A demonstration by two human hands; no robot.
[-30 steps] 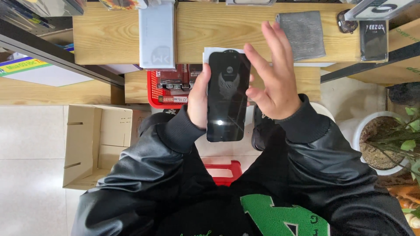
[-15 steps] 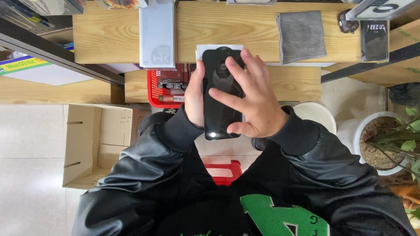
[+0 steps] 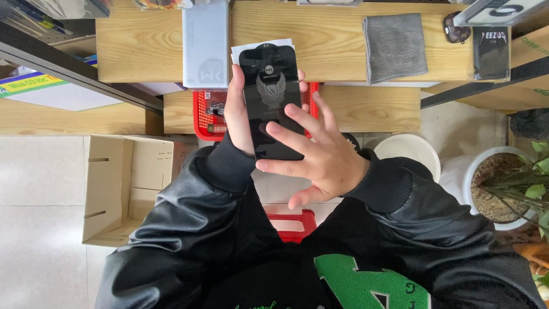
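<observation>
Black phone (image 3: 273, 97) held upright over a wooden desk (image 3: 320, 46), seen from above.

The left hand (image 3: 240, 114) grasps the phone along its side edge, steadying it face-up in front of the chest; the right hand (image 3: 320, 157) is unclenched, its spread fingers (image 3: 291, 134) resting flat on the lower part of the glass, apparently to press or smooth it. A grey cloth (image 3: 396, 47) lies on the desk; a red basket (image 3: 209, 117) sits just behind the phone, and a cardboard box (image 3: 123, 189) stands on the floor.

Glossy black phone (image 3: 271, 91) upright, held above bench.
</observation>
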